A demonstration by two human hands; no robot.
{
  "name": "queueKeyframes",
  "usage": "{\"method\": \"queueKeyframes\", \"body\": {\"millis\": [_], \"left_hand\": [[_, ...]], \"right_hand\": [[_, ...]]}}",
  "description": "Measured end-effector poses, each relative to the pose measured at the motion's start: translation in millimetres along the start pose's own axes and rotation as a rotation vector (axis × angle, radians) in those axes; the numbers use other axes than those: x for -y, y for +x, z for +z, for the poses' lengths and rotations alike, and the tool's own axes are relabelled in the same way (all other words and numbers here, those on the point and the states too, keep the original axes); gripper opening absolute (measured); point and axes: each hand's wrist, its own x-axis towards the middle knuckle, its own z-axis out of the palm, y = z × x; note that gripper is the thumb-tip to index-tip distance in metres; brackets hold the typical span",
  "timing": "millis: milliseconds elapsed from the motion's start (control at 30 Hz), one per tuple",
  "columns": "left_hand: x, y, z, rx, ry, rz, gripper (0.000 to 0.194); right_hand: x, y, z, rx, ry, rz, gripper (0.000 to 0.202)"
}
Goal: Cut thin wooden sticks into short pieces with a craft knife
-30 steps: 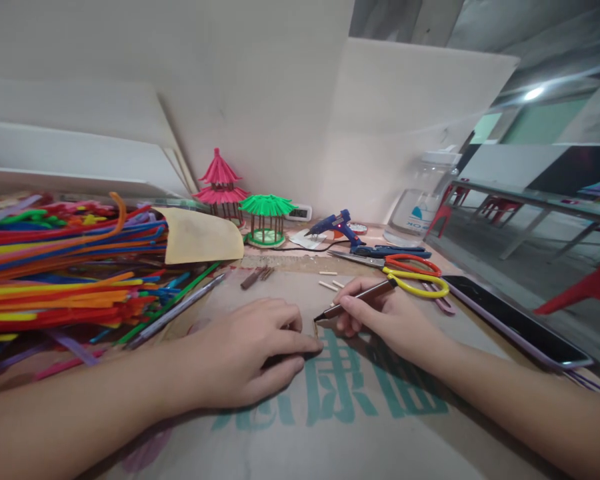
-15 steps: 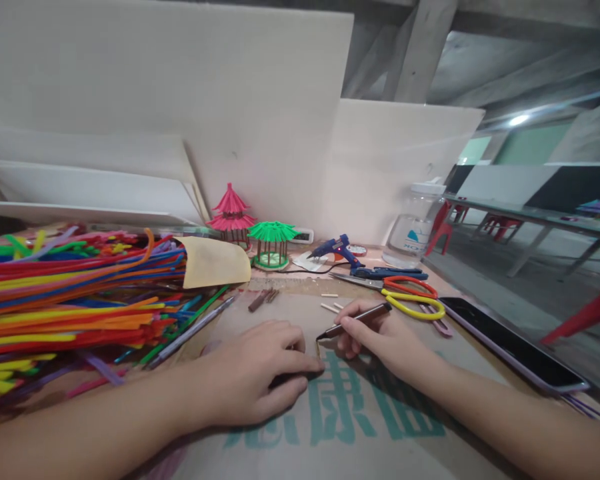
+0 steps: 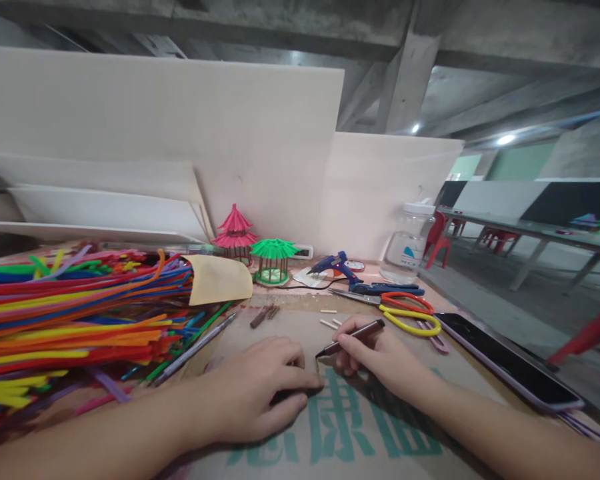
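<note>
Gripping a brown marker [image 3: 353, 339] between thumb and fingers, the right hand [image 3: 383, 353] is leaving the tip well exposed, presumably so that the point can be seen and steered. The tip is pointing at the far end of a thin stick [image 3: 318, 369], which is lying on a brown sheet [image 3: 275, 320] between the two hands; whether tip and stick are touching cannot be told. The left hand [image 3: 265, 387] is resting palm down, fingers loosely bent and thumb standing apart, not closing around anything; its index fingertip is touching the near end of the stick, probably to steady it. Beyond the marker, pale sticks [image 3: 329, 324] are lying loose, apparently within easy reach, while short brown pieces [image 3: 261, 317] are lying to their left. Farther out, scissors [image 3: 357, 297] are lying with their loops toward the right, and a phone [image 3: 510, 363] is flanking the right forearm. At the back of the table [image 3: 373, 276], a glue gun [image 3: 336, 265] is pointing its nozzle leftward above a white scrap [image 3: 307, 277], perhaps placed to catch drips. A green-roofed model [image 3: 274, 250] and a pink-roofed model [image 3: 235, 230] are standing upright against the backboard side, seemingly out of the working area, and bundled pipe cleaners [image 3: 80, 293] are filling the left.
</note>
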Motion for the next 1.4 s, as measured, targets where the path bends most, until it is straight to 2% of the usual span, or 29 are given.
{"method": "queueKeyframes", "body": {"millis": [300,567,800,1000,1400], "left_hand": [[1,0,0.3,0.034,-0.006,-0.023,0.031],[1,2,-0.7,0.015,-0.004,0.001,0.029],[6,5,0.1,0.037,-0.032,0.039,0.032],[7,8,-0.7,0.060,-0.025,0.036,0.035],[8,8,0.5,0.036,-0.033,0.040,0.033]], "right_hand": [[0,0,-1,0.008,0.002,-0.017,0.052],[-1,0,-3,-0.006,-0.028,-0.029,0.050],[3,-7,-10,-0.010,-0.046,-0.070,0.039],[4,-8,-12,-0.064,-0.030,-0.074,0.027],[5,-9,-10,-0.067,-0.135,-0.078,0.027]]}}
